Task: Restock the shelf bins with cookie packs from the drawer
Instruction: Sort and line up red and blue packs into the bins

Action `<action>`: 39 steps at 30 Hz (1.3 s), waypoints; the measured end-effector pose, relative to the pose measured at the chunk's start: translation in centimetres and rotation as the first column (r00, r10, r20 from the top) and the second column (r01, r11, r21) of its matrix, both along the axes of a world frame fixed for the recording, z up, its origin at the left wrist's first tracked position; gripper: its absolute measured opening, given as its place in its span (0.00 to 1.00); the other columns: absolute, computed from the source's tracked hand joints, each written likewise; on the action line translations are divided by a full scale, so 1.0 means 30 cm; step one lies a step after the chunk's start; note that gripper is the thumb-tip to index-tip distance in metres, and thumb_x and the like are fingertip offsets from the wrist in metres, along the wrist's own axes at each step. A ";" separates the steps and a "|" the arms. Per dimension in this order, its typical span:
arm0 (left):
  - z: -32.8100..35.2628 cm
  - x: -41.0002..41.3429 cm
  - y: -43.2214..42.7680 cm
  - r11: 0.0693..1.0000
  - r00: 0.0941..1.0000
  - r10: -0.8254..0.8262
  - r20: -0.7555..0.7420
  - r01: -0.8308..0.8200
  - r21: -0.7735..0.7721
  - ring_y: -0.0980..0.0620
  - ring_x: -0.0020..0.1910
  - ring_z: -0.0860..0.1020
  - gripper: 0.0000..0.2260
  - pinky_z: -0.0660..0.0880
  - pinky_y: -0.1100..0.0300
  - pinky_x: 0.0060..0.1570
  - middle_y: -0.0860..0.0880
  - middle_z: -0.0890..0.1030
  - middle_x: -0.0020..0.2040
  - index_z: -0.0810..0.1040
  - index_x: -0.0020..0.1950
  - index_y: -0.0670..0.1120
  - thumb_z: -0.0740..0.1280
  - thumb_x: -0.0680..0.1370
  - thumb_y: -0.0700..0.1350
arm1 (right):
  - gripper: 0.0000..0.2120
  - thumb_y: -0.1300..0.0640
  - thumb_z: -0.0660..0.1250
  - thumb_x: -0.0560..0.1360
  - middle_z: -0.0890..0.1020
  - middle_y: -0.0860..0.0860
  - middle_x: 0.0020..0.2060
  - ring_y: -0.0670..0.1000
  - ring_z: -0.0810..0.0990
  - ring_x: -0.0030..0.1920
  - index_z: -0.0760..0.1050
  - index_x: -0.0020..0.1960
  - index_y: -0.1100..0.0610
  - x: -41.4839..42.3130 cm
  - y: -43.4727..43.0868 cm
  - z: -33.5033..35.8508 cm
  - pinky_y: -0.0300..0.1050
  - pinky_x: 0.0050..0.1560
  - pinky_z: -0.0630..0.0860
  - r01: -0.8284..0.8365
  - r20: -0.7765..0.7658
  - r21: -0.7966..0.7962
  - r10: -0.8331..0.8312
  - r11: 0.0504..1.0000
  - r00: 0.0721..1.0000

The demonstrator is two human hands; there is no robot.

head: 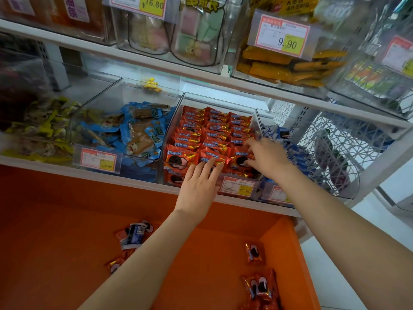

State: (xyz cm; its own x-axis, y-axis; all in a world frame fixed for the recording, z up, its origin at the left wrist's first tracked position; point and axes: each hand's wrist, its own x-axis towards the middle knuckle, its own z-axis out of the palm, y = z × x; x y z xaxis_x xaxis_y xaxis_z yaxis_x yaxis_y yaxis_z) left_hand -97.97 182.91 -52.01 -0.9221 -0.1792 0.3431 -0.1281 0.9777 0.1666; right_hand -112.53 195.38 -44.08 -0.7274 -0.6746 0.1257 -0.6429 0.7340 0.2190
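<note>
Cookie packs (pixel 210 135) are showing red with gold edges and a black cookie picture; the drawer (pixel 67 220) is glowing plain orange; neighbouring packets (pixel 134 128) are showing blue; price tags (pixel 282 35) are showing a yellow patch inside red borders.

This is a shop, along a snack aisle: tiered white shelf boards (pixel 55 170) carry clear plastic bins (pixel 220 100) filled with many identical small wrapped goods, among them red cookie packs (pixel 214 133), blue-wrapped snacks (pixel 138 133) and yellow-wrapped snacks (pixel 49 126). Printed price tags (pixel 282 38) with red borders and yellow fields are fixed to the bin fronts, reading 16.80, 9.90 and 27.80. Below the lowest shelf an orange drawer (pixel 67 220) stands open with a few loose packs (pixel 254 253) in it, and a white wire basket (pixel 339 139) sits at the right end.
</note>
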 end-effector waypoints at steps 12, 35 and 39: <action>0.012 0.007 0.000 1.000 1.000 -0.013 0.026 0.014 -0.019 0.47 0.76 0.54 0.28 0.47 0.52 0.74 0.47 0.53 0.78 0.51 0.78 0.49 0.60 0.82 0.46 | 0.18 0.52 0.58 0.80 0.77 0.54 0.63 0.55 0.73 0.66 0.73 0.66 0.58 0.124 0.089 -0.111 0.53 0.69 0.64 -0.171 -0.170 -0.204 0.138 0.964 0.976; -0.646 0.297 0.021 0.907 0.556 -0.421 0.717 0.238 0.349 0.51 0.71 0.61 0.21 0.58 0.56 0.69 0.53 0.60 0.73 0.60 0.74 0.52 0.59 0.82 0.48 | 0.25 0.51 0.64 0.78 0.68 0.53 0.70 0.51 0.66 0.70 0.63 0.73 0.56 0.499 0.478 -0.937 0.40 0.68 0.62 -0.082 0.892 0.131 -0.081 0.988 0.445; -0.718 0.326 -0.043 0.876 0.439 -0.475 0.762 0.315 0.365 0.53 0.71 0.62 0.22 0.58 0.57 0.69 0.52 0.63 0.73 0.62 0.74 0.52 0.60 0.81 0.51 | 0.30 0.49 0.66 0.77 0.67 0.55 0.71 0.54 0.66 0.70 0.62 0.74 0.58 0.501 0.450 -0.995 0.45 0.67 0.64 -0.234 0.912 0.196 -0.089 0.952 0.400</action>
